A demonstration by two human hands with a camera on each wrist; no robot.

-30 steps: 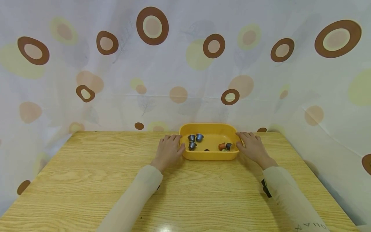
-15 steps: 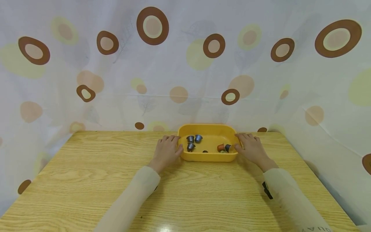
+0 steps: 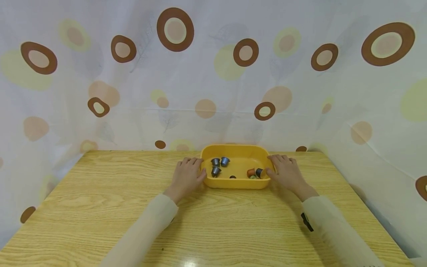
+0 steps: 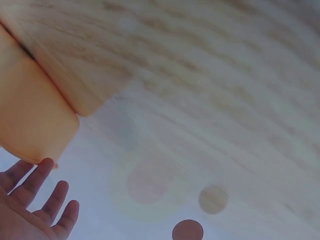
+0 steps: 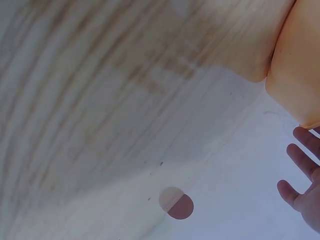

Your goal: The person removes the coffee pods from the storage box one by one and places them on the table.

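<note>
A yellow plastic basin (image 3: 233, 184) stands near the table's back edge. My left hand (image 3: 186, 176) holds its left end by the rim, and my right hand (image 3: 287, 173) holds the right end. Inside lie several coffee capsules: a blue one (image 3: 225, 161) beside two grey ones at the left, and an orange capsule (image 3: 251, 172) with a dark one (image 3: 259, 172) at the right. A green capsule (image 3: 253, 177) and a dark one (image 3: 232, 177) are partly hidden by the front wall. In the left wrist view, fingertips (image 4: 47, 161) touch the basin's rim.
The wood-grain table (image 3: 213, 226) extends in front of the basin and to both sides. A patterned white cloth (image 3: 186, 126) hangs behind the table and along its sides.
The basin has slid a little to the left and toward me, with both hands moving along with it. The capsules keep about the same places inside.
</note>
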